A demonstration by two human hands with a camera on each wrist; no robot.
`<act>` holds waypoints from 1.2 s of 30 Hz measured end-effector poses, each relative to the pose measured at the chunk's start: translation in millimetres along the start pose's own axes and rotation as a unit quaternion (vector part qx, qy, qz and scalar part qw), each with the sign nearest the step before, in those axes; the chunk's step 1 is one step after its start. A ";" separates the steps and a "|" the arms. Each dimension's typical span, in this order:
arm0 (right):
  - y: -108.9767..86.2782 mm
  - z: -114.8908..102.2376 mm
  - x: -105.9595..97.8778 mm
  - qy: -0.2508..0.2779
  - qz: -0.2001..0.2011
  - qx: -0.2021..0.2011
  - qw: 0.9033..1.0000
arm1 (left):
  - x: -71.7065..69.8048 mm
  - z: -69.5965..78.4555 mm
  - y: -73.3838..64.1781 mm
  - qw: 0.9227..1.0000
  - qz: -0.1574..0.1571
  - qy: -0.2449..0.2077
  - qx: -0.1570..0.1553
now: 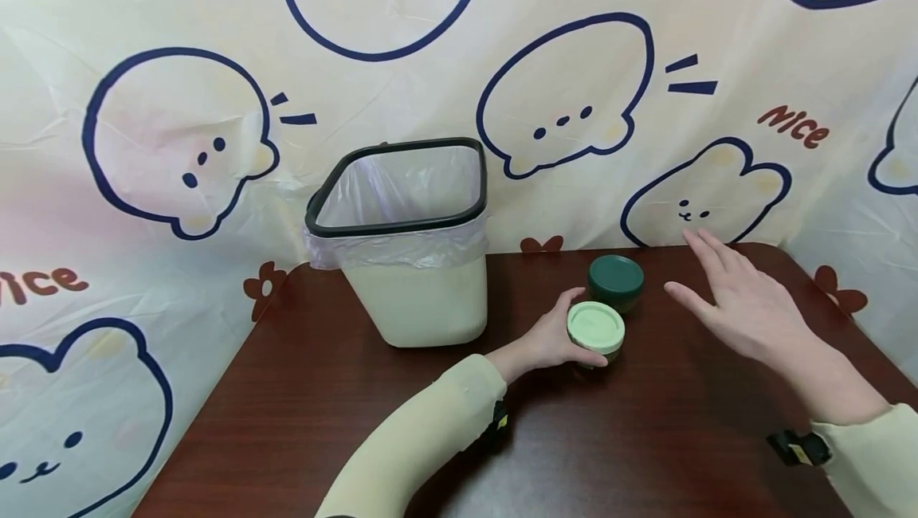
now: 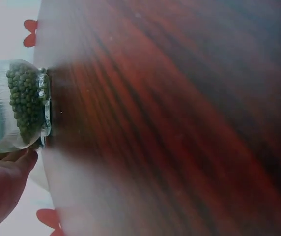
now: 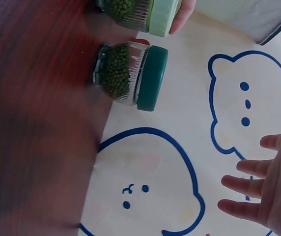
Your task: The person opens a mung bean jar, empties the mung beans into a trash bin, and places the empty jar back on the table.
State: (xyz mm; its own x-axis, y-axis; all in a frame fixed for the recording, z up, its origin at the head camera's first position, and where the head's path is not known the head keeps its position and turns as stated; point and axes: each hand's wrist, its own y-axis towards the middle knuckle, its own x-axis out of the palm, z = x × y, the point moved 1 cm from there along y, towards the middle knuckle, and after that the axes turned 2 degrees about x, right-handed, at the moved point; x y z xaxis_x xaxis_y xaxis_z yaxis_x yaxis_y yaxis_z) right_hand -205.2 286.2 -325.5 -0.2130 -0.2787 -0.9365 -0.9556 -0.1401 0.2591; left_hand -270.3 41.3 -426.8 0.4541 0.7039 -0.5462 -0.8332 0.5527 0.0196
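The left hand (image 1: 547, 339) grips the pale-lidded jar (image 1: 596, 328); the dark-lidded jar (image 1: 615, 277) stands just behind it, left of the spread, empty right hand (image 1: 755, 309).

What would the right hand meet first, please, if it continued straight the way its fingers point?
The right hand would probably meet the patterned backdrop first, though depth is hard to judge.

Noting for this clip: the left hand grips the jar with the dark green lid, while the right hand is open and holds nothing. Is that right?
Not quite: the left hand grips the light-green-lidded jar, as the head view shows. The right hand is indeed open and holds nothing.
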 end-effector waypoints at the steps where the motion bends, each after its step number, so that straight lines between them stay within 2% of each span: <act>1: -0.2 1.2 0.4 0.006 -0.004 0.006 1.000 | 0.1 -0.7 0.1 1.000 -0.001 -0.001 0.001; 6: -1.4 6.3 3.0 0.052 -0.021 0.032 0.998 | 2.1 -5.6 0.7 1.000 -0.008 -0.001 0.020; 10: -3.3 6.6 2.9 0.092 -0.018 0.043 0.995 | 2.1 -8.6 0.6 0.999 0.000 0.006 0.044; 16: -4.3 1.8 3.7 0.128 0.018 0.038 0.991 | -2.3 -8.5 -3.7 0.998 0.019 0.024 0.052; 22: -3.8 -7.0 10.5 0.180 0.067 0.021 0.981 | -7.6 -6.5 -9.6 0.997 0.043 0.005 0.066; 27: -1.7 -15.2 13.6 0.212 0.082 0.008 0.974 | -13.5 0.9 -16.0 0.996 0.045 -0.028 0.077; 31: -0.5 -20.3 13.7 0.228 0.088 -0.001 0.970 | -18.0 11.2 -20.6 0.993 0.042 -0.057 0.090; 36: -0.6 -27.9 12.6 0.247 0.095 -0.010 0.964 | -23.3 25.5 -27.9 0.990 0.042 -0.073 0.109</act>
State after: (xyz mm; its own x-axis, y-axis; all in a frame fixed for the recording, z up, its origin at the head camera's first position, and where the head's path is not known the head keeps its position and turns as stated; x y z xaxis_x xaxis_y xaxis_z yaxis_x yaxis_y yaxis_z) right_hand -201.7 256.2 -330.9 -0.2556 -0.7197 -0.6455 -0.9038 -0.0592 0.4238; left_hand -249.6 20.9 -393.3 0.4399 0.8001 -0.4078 -0.7893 0.5611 0.2494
